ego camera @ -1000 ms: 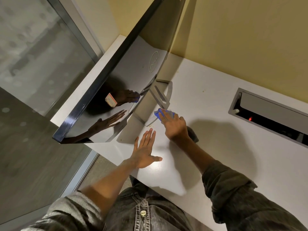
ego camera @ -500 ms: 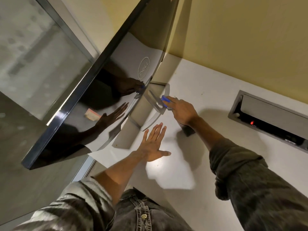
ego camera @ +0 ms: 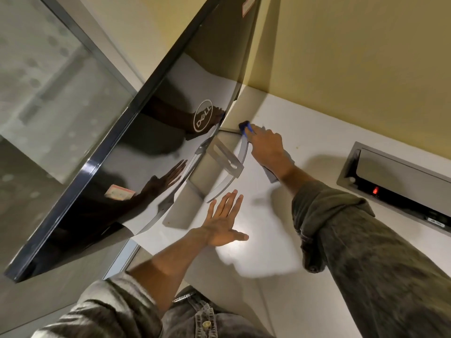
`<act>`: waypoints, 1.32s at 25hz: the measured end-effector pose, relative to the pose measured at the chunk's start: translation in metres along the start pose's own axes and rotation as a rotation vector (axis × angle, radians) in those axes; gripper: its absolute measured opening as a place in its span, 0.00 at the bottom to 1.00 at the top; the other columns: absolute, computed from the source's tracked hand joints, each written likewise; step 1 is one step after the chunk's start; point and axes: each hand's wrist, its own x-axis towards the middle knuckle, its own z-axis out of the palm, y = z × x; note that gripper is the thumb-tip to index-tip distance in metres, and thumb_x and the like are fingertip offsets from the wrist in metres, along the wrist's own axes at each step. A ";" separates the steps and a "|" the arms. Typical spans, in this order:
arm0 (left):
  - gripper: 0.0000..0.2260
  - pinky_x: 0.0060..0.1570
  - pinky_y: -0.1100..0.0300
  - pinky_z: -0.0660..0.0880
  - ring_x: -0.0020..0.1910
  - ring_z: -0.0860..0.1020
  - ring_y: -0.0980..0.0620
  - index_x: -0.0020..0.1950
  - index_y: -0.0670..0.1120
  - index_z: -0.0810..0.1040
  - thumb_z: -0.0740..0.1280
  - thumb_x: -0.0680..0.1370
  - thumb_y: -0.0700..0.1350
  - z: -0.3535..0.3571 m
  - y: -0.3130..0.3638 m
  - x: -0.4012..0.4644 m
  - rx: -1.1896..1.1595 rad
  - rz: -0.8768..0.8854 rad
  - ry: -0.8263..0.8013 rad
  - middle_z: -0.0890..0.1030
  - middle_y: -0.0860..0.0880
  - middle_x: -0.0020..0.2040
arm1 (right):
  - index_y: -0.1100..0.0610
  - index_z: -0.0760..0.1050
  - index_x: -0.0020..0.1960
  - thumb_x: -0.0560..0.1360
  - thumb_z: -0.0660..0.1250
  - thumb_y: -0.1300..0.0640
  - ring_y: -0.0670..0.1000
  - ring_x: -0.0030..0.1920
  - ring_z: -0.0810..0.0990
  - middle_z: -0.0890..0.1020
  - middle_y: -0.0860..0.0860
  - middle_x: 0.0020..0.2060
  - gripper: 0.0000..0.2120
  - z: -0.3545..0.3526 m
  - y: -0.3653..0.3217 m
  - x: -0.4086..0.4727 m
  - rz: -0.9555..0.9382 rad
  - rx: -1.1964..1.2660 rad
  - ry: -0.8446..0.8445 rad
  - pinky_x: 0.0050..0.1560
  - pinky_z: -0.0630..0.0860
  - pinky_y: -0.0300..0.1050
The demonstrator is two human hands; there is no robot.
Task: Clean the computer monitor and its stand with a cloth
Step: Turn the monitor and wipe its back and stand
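A grey box is sitting sunk into the white desk on the right. Inside its dark opening one small red light is glowing; what else is in there is too dark to tell.

One black monitor is leaning over the desk, and its one silver stand is resting on the desk under it. The right hand is reaching to the far corner of the stand's base. It is pressing one blue cloth onto that corner. The cloth is poking out past the fingertips, and the fingers are bending over it, holding it down.

The left hand is lying flat on the desk just beside the near edge of the stand, with its fingers straight and spread, holding nothing.

Two hands are showing again as dark shapes in the shiny monitor.
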 end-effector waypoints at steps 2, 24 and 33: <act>0.48 0.69 0.48 0.26 0.68 0.20 0.59 0.71 0.58 0.22 0.61 0.74 0.68 -0.002 -0.001 0.000 0.004 0.000 -0.020 0.21 0.58 0.71 | 0.55 0.65 0.69 0.75 0.62 0.65 0.59 0.54 0.78 0.73 0.54 0.62 0.24 -0.014 -0.010 0.011 0.015 0.041 0.021 0.50 0.74 0.52; 0.48 0.70 0.46 0.27 0.68 0.20 0.59 0.70 0.59 0.22 0.61 0.73 0.67 -0.001 -0.005 0.002 -0.007 0.018 -0.025 0.20 0.59 0.69 | 0.52 0.64 0.70 0.76 0.60 0.62 0.60 0.54 0.79 0.75 0.54 0.61 0.24 -0.013 -0.021 -0.001 -0.027 -0.004 -0.082 0.52 0.75 0.51; 0.49 0.70 0.47 0.27 0.69 0.21 0.58 0.68 0.60 0.20 0.62 0.73 0.68 0.001 -0.006 0.002 0.004 0.020 0.000 0.20 0.58 0.70 | 0.50 0.56 0.77 0.77 0.59 0.61 0.58 0.60 0.77 0.61 0.48 0.76 0.31 0.006 -0.017 -0.037 -0.082 0.065 -0.123 0.57 0.76 0.51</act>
